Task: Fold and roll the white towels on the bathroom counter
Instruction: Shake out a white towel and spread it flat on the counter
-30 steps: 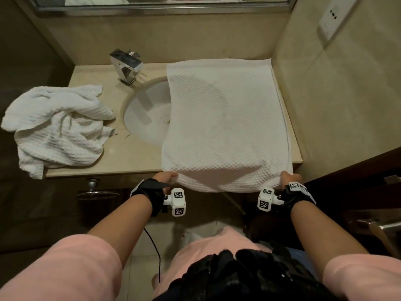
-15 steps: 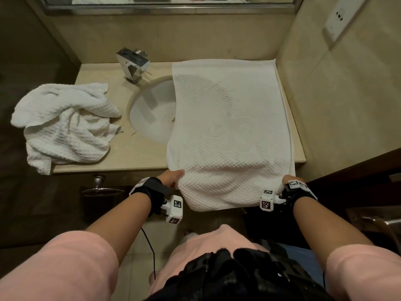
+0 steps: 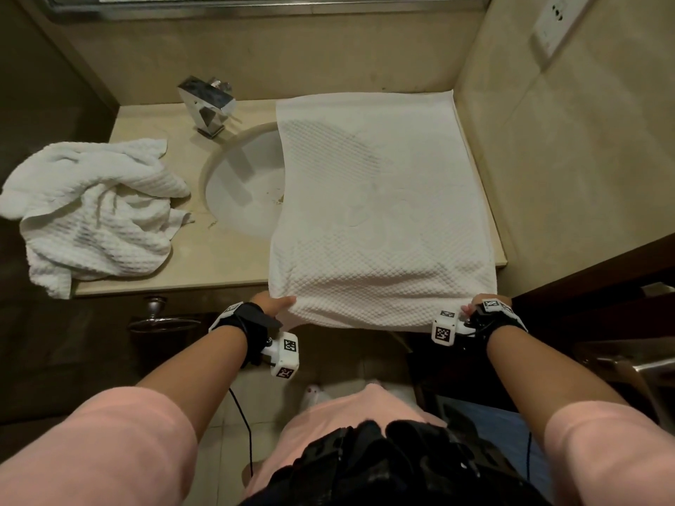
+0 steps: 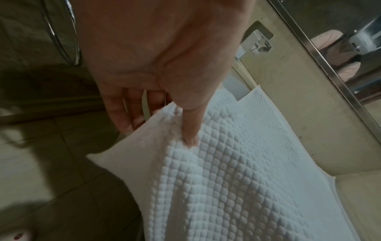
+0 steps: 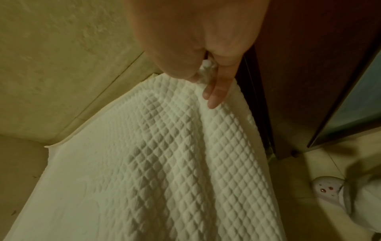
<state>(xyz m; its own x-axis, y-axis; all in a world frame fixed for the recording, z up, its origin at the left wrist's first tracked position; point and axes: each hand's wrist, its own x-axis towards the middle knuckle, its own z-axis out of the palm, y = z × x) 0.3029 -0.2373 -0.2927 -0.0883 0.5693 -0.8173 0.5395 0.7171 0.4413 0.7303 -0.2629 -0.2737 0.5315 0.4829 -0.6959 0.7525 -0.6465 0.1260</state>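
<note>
A white waffle-textured towel (image 3: 380, 213) lies spread flat over the right half of the counter and part of the sink, its near end hanging over the front edge. My left hand (image 3: 274, 304) pinches the towel's near left corner (image 4: 181, 133), thumb on top and fingers underneath. At the near right corner, my right hand (image 3: 475, 304) pinches the towel (image 5: 164, 154), fingers on its edge. A second white towel (image 3: 95, 210) lies crumpled on the left end of the counter, partly hanging over its edge.
The beige counter (image 3: 219, 261) holds a round white sink (image 3: 244, 188) and a chrome faucet (image 3: 208, 104) behind it. A tiled wall (image 3: 566, 158) borders the right side, a mirror (image 3: 255, 0) the back. A towel ring (image 3: 160, 319) hangs below the counter; a dark door (image 3: 602, 286) stands at right.
Both hands keep their pinch on the near corners. The towel's hanging end dropped lower half a second ago and has since come back up a little.
</note>
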